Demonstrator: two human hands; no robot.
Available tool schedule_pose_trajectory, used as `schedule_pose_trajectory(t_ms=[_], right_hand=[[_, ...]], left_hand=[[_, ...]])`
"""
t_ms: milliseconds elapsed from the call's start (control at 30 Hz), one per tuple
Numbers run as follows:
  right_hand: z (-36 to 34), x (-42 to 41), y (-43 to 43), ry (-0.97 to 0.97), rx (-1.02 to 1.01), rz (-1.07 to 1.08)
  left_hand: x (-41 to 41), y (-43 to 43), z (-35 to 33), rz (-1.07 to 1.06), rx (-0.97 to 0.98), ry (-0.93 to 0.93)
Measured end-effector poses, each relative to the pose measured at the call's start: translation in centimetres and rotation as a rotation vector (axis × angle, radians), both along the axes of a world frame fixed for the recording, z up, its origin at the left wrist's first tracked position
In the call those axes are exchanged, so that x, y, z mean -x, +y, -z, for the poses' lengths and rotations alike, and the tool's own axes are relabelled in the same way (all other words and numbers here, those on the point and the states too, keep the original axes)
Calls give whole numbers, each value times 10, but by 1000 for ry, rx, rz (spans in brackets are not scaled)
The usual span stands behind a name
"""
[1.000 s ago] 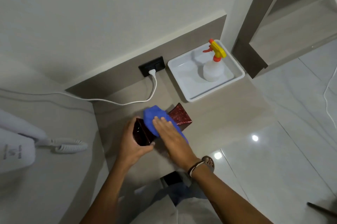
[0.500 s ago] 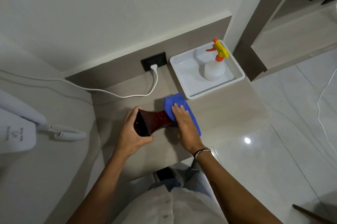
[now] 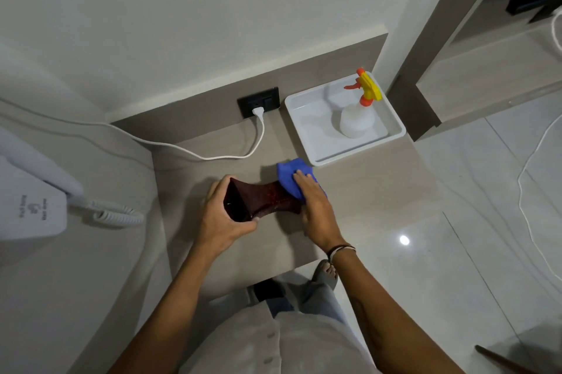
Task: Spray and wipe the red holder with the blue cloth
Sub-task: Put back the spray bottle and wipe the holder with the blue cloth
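Note:
The dark red holder (image 3: 264,198) lies on its side on the grey counter (image 3: 359,206), its open dark mouth turned toward me. My left hand (image 3: 220,217) grips that mouth end. The blue cloth (image 3: 290,174) covers the holder's far end, and my right hand (image 3: 313,204) presses flat on it. The spray bottle (image 3: 357,119), clear with a yellow and orange head, stands upright in the white tray (image 3: 307,142) at the back right, apart from both hands.
A white plug and cable (image 3: 213,156) run from the black wall socket (image 3: 258,101) across the back of the counter. A white wall phone (image 3: 33,212) with a coiled cord hangs at the left. The counter's front edge drops to the tiled floor (image 3: 456,252).
My right hand slid the blue cloth from the holder's middle to its far end. The holder turned in my left hand, its red body now showing.

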State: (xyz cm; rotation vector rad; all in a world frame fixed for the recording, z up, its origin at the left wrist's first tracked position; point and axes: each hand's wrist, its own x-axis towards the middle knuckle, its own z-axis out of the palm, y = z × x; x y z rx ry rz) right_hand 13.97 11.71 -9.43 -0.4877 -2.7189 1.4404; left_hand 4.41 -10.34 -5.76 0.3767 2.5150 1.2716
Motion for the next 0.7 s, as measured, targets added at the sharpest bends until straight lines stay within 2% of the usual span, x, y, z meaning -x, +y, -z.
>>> schedule_pose_trajectory(t_ms=[100, 200, 333, 433, 567, 700], right_hand=[[-9, -2, 6, 72, 223, 257], [-12, -9, 9, 37, 387, 499], [-14, -12, 9, -40, 485, 480], [-13, -8, 8, -52, 491, 447], [-11, 1, 12, -62, 472, 448], [-9, 6, 12, -64, 449, 429]], left_hand=[[10, 5, -2, -100, -49, -143], [19, 11, -1, -271, -110, -219], [25, 15, 3, -411, -126, -397], [26, 15, 2, -348, -77, -439], [21, 5, -7, -84, -36, -439], [15, -7, -4, 141, 57, -312]])
